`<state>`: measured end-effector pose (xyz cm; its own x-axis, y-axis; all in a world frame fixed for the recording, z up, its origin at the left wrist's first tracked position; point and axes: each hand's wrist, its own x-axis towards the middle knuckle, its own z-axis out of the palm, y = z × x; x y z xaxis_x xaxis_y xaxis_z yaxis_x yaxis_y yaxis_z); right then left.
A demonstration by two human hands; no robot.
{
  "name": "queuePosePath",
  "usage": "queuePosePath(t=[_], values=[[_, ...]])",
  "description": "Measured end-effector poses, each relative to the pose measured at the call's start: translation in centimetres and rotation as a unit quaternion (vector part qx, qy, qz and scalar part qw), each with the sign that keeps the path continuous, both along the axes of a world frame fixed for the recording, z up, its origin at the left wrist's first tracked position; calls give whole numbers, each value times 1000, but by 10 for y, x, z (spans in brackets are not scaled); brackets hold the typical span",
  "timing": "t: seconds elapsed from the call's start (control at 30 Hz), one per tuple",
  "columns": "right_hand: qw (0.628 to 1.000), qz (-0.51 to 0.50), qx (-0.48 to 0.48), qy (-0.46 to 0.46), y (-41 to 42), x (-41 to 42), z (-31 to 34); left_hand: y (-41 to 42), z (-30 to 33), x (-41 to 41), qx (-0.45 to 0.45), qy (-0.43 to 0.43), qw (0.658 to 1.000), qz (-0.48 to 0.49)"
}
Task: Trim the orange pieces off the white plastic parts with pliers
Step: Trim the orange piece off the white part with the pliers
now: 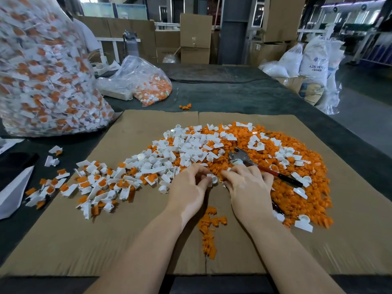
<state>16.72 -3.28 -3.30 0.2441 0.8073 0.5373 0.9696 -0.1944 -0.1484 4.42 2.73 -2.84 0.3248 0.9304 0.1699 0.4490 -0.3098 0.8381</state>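
sitting on a dark table (244, 92) w/ a flattened cardboard sheet (106, 240) as work surface. towering at far left: big clear bag (42, 71) packed w/ untrimmed white-and-orange parts, so plenty left to do by the look of it. lying behind it, a smaller clear bag (144, 81) w/ more pieces.

spreading across the cardboard's right side: large heap of orange offcuts (297, 187), w/ a mound of trimmed white parts (186, 149) on its left shoulder. judging from those two, a good batch done already. waiting at left on the cardboard: scatter of untrimmed parts (95, 185), white w/ orange still attached. trailing between the forearms: small line of orange scraps (209, 230).

resting on the orange heap just beyond the right hand: pliers (265, 168), red-and-dark handles, jaws pointing up-left, not gripped atm.

meeting at centre: left hand (188, 185) and right hand (248, 185), fingers of both curling in, pinching one small white part (213, 179) between them. prob. checking or pulling at it by hand before the next cut.
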Motion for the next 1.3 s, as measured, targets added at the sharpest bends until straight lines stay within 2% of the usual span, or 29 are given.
queuePosePath(t=[0.1,0.23,0.33,0.43,0.6,0.67,0.87,1.03,1.3], values=[[999,-3,-50,14,2,0,1,0,0,0,-9,-6,1000,-4],[995,26,7,101,0,3,2,-1,1,1,-7,6,1000,-7],[994,57,37,88,-3,2,2,-1,1,0,3,18,1000,-5],[983,107,42,141,-7,3,6,-2,1,0,2,8,1000,-16],[917,144,98,359,-12,6,14,-3,2,-1,-3,-15,999,-38],[892,158,93,414,-13,5,16,-3,2,-1,-9,-25,999,-48],[893,164,66,413,-12,4,16,-4,3,-5,-18,-65,992,-103],[901,146,46,405,-10,7,11,-4,4,-8,-18,-97,989,-108],[893,145,35,425,-9,8,12,-5,5,-8,-27,-128,986,-103]])
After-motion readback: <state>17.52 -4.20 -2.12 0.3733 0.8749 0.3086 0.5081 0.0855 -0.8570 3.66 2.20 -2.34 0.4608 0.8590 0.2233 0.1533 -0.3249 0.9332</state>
